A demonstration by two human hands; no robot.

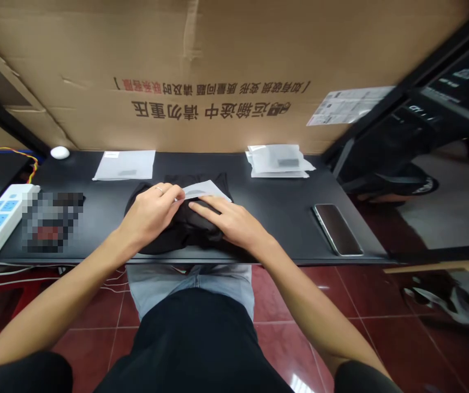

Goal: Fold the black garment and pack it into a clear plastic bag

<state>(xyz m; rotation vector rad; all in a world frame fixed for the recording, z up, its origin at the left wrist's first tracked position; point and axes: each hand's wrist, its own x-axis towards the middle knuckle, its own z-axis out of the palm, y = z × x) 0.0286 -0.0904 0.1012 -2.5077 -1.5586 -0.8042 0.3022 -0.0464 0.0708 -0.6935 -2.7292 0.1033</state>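
Observation:
A bundle of black cloth [195,222] lies crumpled at the front of the black table, right before me. On top of it is a whitish translucent plastic bag [207,189], partly covered by my hands. My left hand [154,210] is closed, with thumb and fingertips pinching the bag's left edge; a ring shows on one finger. My right hand [234,219] rests on the cloth with its visible fingers stretched out towards the left, touching the bag's lower edge. Some of its fingers are hidden.
A flat translucent bag [125,165] lies at the back left, several stacked bags [279,161] at the back right. A phone [338,229] is on the right, a power strip [3,215] on the left. Cardboard [226,49] walls the back. Another person's hand [387,198] shows at right.

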